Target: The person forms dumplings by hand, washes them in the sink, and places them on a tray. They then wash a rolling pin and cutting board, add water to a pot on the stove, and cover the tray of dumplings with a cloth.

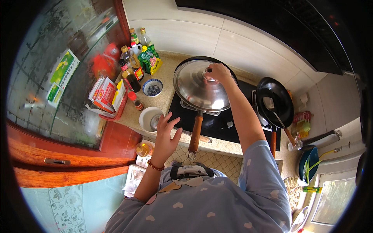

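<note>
A domed metal lid covers a wok on the left side of the black glass hob. My right hand grips the knob at the lid's top. The wok's wooden handle points toward me over the counter edge. My left hand is raised with its fingers apart, just right of a white bowl, and holds nothing. Inside that bowl lies a metal ladle or spoon head, partly behind my fingers. The wok's contents are hidden under the lid.
Behind the white bowl stand a blue-patterned bowl, a red-capped spice jar and several sauce bottles. A red basket holds packets. To the right, a black wok contains a metal spatula. Below my left hand is a knife handle.
</note>
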A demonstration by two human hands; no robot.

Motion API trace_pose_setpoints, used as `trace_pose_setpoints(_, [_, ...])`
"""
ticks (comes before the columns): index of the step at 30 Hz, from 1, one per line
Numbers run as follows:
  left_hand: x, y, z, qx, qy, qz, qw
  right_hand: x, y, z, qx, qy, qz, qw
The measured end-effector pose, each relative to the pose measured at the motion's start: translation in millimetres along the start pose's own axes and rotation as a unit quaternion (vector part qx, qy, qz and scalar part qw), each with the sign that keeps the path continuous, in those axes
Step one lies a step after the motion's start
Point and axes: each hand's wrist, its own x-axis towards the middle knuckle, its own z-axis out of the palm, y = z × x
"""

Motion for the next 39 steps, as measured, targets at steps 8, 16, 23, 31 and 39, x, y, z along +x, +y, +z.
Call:
trace_pose_setpoints(8, [3,-6,-3,0.008,-0.017,0.006,1.000,-2,10,13,-0.006,0.056,0.012,0.998])
trace_pose_setpoints(16, [8,-16,-6,-0.019,-0.069,0.020,0.997,-20,-2,14,0.002,0.086,0.039,0.996])
trace_pose_setpoints(23, [6,-19,-6,-0.039,-0.104,0.037,0.993,1,1,24,0.078,0.103,0.063,0.990])
trace_pose_setpoints(31, [-1,-34,-18,-0.041,-0.101,0.023,0.994,-2,-6,19,0.049,0.130,0.052,0.989])
trace_pose_setpoints(39, [2,-35,-17,-0.044,-0.097,0.022,0.994,-2,1,23,0.047,0.159,0.044,0.985])
